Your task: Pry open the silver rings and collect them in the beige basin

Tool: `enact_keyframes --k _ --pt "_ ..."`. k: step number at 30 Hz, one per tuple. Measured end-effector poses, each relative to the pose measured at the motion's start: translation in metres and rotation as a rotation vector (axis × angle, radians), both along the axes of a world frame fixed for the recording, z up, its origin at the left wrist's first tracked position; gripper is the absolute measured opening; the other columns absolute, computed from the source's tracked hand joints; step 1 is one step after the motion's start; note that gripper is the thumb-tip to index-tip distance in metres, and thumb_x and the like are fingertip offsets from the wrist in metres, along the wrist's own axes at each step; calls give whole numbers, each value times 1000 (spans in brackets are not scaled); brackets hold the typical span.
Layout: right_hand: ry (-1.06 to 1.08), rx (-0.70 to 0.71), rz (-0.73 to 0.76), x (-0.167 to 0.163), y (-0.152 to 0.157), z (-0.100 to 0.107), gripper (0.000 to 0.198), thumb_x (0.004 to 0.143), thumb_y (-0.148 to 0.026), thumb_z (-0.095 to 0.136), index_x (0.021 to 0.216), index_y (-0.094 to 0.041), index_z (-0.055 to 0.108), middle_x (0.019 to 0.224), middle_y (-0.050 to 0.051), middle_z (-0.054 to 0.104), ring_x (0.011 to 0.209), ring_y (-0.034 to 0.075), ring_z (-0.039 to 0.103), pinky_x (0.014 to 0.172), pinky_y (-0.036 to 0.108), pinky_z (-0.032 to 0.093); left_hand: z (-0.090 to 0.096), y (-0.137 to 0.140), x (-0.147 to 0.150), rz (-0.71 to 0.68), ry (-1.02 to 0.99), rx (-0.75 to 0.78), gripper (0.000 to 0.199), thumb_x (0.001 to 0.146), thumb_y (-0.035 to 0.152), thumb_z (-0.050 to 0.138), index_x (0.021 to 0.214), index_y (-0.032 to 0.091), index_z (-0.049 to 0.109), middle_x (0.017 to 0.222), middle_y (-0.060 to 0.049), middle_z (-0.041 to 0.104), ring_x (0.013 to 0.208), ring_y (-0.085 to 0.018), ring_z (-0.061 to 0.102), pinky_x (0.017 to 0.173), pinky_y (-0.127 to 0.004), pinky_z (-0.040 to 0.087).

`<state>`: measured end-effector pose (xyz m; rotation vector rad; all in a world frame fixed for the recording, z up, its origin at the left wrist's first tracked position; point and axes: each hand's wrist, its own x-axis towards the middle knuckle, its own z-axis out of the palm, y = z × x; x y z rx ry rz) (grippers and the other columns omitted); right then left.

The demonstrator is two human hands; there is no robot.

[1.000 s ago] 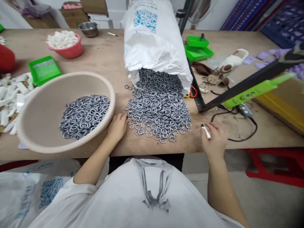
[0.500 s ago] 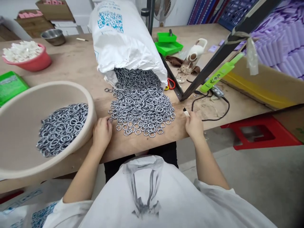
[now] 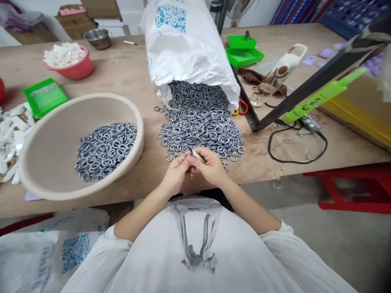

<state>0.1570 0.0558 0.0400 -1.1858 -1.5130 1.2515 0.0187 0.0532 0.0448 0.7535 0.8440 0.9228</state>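
My left hand (image 3: 176, 173) and my right hand (image 3: 212, 166) meet fingertip to fingertip at the near edge of the ring pile. Between my right thumb and fingers is a small pale stick with a black tip (image 3: 198, 156), pointing left toward the left fingertips. The left fingers are pinched together; whatever they hold is hidden. Just beyond both hands, a heap of grey metal rings (image 3: 201, 128) spills from the mouth of a white sack (image 3: 186, 53). To the left, a large beige basin (image 3: 51, 134) contains more rings (image 3: 105, 150).
A green tray (image 3: 45, 97), white pieces (image 3: 12, 134) and a pink bowl (image 3: 81, 67) lie left. A black metal post (image 3: 305, 89) slants up at the right, near a black cable (image 3: 293, 162) and red-handled scissors (image 3: 243, 106). A red stool (image 3: 351, 187) stands below.
My hands have come together in front of the pile, the left from beside the basin, the right from the table's right side with the stick. The view has turned left.
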Motion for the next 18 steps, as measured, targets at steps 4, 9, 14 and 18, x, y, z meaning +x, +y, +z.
enact_keyframes --k 4,9,14,18 --pt "123 -10 -169 1 5 0 49 88 -71 54 84 -23 61 62 -3 55 56 15 53 56 29 45 5 -2 -1 18 -21 -33 47 72 56 78 69 17 51 55 5 47 49 -5 41 46 -18 35" --pt "-255 251 -60 5 -13 9 49 97 -65 42 76 -23 57 71 2 60 68 17 56 65 32 41 5 -4 -2 67 -64 -57 46 74 53 75 68 18 46 52 7 40 46 -5 36 46 -18 31" --pt "-435 358 -23 5 -20 10 49 99 -61 37 74 -24 56 71 4 61 68 18 56 64 32 39 2 -7 -3 91 -84 -65 48 72 54 77 70 19 44 53 8 39 46 -5 35 47 -19 31" --pt "-432 347 -12 5 -21 11 48 100 -58 38 71 -23 55 69 3 60 66 17 54 63 31 38 1 -8 -3 58 -111 -48 51 72 55 78 69 19 42 53 8 39 46 -5 34 47 -19 32"
